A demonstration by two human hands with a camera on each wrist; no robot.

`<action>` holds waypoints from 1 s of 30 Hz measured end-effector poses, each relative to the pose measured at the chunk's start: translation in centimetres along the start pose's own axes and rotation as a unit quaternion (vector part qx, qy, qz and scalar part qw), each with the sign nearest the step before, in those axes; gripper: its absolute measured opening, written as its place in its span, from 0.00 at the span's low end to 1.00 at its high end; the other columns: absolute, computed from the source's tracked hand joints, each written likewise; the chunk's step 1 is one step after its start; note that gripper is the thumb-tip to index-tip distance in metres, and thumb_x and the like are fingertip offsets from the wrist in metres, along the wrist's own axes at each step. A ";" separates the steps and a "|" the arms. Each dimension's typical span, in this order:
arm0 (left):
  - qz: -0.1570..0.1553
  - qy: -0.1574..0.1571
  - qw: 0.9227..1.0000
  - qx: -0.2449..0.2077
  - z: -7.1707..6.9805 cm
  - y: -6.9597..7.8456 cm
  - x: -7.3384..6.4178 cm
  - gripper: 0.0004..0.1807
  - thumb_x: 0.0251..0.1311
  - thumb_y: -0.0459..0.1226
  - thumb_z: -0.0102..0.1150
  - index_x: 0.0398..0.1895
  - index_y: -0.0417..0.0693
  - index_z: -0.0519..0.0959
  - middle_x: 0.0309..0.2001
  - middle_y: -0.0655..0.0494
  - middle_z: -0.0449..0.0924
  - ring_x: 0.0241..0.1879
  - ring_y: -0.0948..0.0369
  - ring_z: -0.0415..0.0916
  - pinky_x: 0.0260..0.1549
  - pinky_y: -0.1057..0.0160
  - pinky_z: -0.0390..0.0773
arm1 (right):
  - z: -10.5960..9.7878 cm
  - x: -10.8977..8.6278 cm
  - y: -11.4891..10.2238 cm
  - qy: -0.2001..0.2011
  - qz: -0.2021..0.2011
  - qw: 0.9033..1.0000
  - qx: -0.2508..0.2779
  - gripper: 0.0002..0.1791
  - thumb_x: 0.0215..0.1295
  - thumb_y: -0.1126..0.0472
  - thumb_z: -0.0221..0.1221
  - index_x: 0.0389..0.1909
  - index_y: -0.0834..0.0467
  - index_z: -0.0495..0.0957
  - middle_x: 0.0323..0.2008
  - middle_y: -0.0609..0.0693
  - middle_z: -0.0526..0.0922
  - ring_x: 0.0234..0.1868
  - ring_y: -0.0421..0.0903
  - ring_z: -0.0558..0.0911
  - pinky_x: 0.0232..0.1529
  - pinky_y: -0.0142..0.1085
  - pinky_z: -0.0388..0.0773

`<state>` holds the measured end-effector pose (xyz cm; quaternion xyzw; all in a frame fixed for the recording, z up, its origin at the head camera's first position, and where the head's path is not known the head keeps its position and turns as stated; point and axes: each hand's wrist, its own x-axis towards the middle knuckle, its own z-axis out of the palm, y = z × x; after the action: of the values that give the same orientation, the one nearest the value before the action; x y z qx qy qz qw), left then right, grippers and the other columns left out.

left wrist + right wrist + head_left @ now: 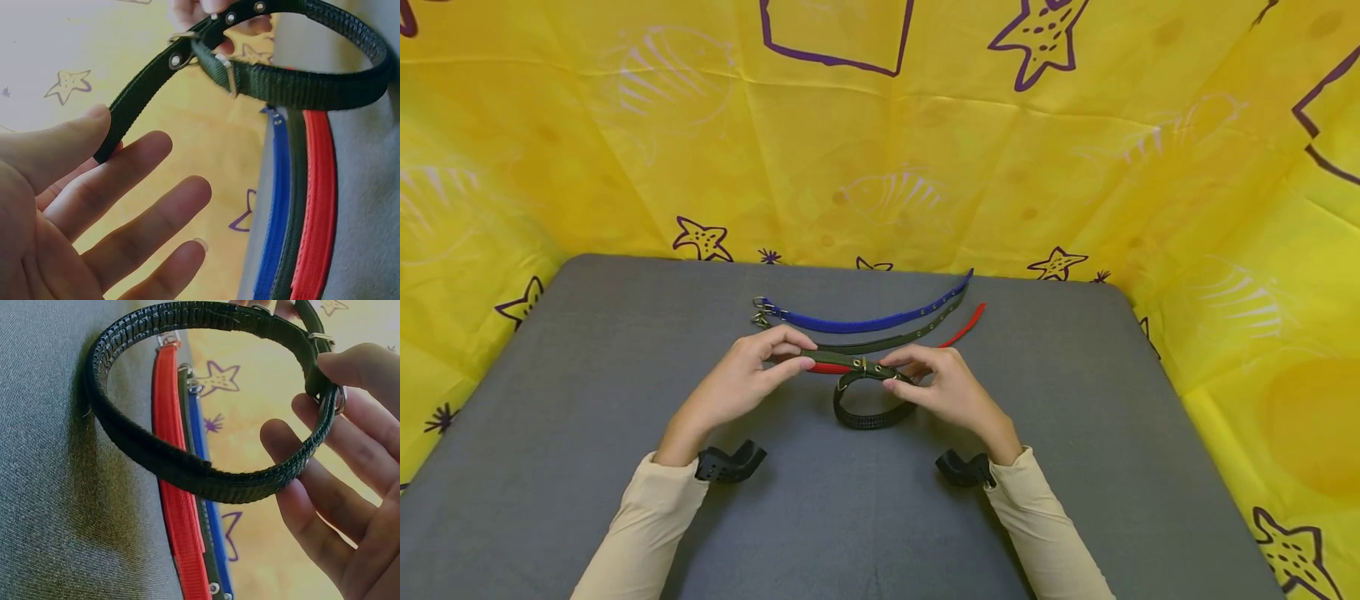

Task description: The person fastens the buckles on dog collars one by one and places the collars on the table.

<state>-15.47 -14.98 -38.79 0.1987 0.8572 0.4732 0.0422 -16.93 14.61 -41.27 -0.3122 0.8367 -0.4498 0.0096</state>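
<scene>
A dark green collar (871, 422) with a metal buckle and eyelets hangs in a loop between both hands, over the table. My left hand (737, 383) pinches the strap's tail end between thumb and index finger; its other fingers are spread, as the left wrist view shows. Near the buckle, my right hand (953, 385) grips the collar, its thumb by the metal ring in the right wrist view. The tail passes through the buckle (322, 340). Black ribbed lining shows on the inside of the loop (169, 317).
Behind the hands, a blue collar (857, 325), another green collar (868, 344) and a red collar (966, 327) lie stretched out side by side on the grey table (625, 350). A yellow patterned cloth (820, 125) hangs around the table's back and sides.
</scene>
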 end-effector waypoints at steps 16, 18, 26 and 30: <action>0.021 -0.039 0.997 0.057 1.3 1.0 -0.2 0.15 0.66 0.49 0.62 0.53 0.59 0.81 0.51 0.65 0.84 0.46 0.68 0.80 0.44 0.61 0.77 | 0.2 -0.2 -0.9 -0.014 -0.025 1.000 -0.014 0.12 0.61 0.61 0.68 0.46 0.53 0.86 0.44 0.47 0.88 0.36 0.38 0.84 0.40 0.33 0.81; 0.030 -0.042 0.997 0.066 1.6 1.0 -0.1 0.13 0.65 0.48 0.62 0.51 0.60 0.82 0.49 0.65 0.85 0.41 0.69 0.79 0.42 0.64 0.76 | 0.2 -0.2 -1.0 -0.016 -0.025 0.999 -0.015 0.11 0.61 0.61 0.68 0.45 0.53 0.86 0.43 0.47 0.88 0.35 0.38 0.83 0.39 0.33 0.81; 0.044 -0.056 0.995 0.064 1.6 1.0 0.0 0.10 0.66 0.44 0.62 0.48 0.57 0.82 0.39 0.62 0.86 0.29 0.71 0.73 0.35 0.67 0.74 | 0.3 -0.1 -1.0 -0.017 -0.031 0.999 -0.017 0.11 0.60 0.60 0.69 0.44 0.53 0.86 0.42 0.46 0.88 0.34 0.38 0.83 0.39 0.34 0.82; 0.030 -0.064 0.995 0.064 1.4 1.0 -0.1 0.10 0.66 0.43 0.63 0.48 0.56 0.82 0.37 0.62 0.86 0.28 0.70 0.71 0.34 0.67 0.72 | 0.3 -0.1 -1.0 -0.018 -0.028 0.999 -0.020 0.12 0.59 0.61 0.69 0.45 0.54 0.86 0.41 0.47 0.88 0.34 0.38 0.83 0.38 0.33 0.81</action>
<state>-14.74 -13.40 -38.70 0.2569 0.8746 0.4051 0.0698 -16.28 14.03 -40.65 -0.3436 0.8360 -0.4277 0.0058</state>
